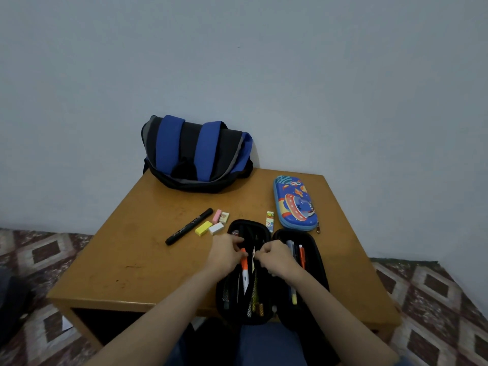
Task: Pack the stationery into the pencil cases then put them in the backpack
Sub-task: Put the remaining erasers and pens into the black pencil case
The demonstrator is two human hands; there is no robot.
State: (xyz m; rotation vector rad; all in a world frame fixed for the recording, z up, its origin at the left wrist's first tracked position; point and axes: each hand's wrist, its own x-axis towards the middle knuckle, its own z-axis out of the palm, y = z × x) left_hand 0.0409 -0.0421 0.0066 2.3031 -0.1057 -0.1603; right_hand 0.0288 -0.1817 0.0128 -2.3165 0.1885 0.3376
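Left hand (227, 253): fingers curled, pinching orange-capped pen (244, 263) over open black pencil case (249, 222). Right hand (276, 256): fingers curled at case's centre divider; what it grips, cannot tell.

Case lies open at near tabletop (126, 249) edge; pens in both halves.

Beyond, loose on brown wood: black marker (188, 226), four small erasers (203, 228), patterned stick (270, 221).

Blue cartoon pencil case (294, 203) zipped, far right.

Blue-black backpack (196, 154) at far edge against grey wall (264, 62).

Patterned tile floor (39, 260) either side.

Black pencil case (290, 233), open flat, pens (301, 256) inside; blue printed pencil case (294, 203), closed; marker (189, 226), erasers (216, 228); backpack (196, 154) behind.
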